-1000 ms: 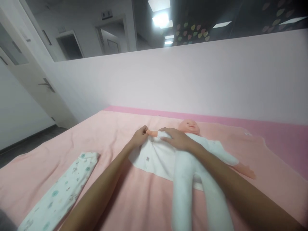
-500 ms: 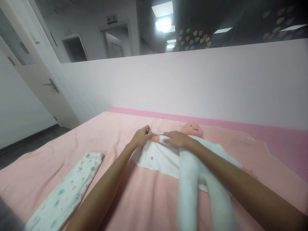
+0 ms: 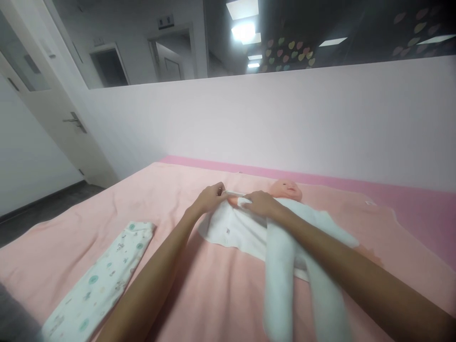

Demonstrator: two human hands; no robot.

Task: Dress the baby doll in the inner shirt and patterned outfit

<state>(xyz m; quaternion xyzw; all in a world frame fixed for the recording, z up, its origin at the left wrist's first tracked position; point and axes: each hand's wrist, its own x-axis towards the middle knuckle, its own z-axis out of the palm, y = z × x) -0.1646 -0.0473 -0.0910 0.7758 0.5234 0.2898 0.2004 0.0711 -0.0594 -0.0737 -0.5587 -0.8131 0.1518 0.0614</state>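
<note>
A baby doll [image 3: 287, 190] in pale, long-legged clothing lies on its back, its head away from me. Under its near side a white garment [image 3: 238, 229] is spread out flat. My left hand [image 3: 211, 197] pinches the upper edge of that white garment, close to the doll's small bare hand [image 3: 233, 201]. Over the doll's outstretched arm lies my right hand [image 3: 261, 204], its fingers closed round the white sleeve cuff [image 3: 245, 201]. Between my hands the garment's edge is drawn up in a thin line. My right forearm crosses above the doll's body and hides part of it.
A folded white cloth with green prints [image 3: 103, 280] lies at the left on the pink blanket [image 3: 221, 294]. Behind the bed rises a white wall [image 3: 285, 123] with a dark window above. At the far left stands a door [image 3: 64, 109].
My left hand has shifted slightly towards the doll's hand, which now shows less between my hands. The right hand keeps its hold. The view has tilted a little.
</note>
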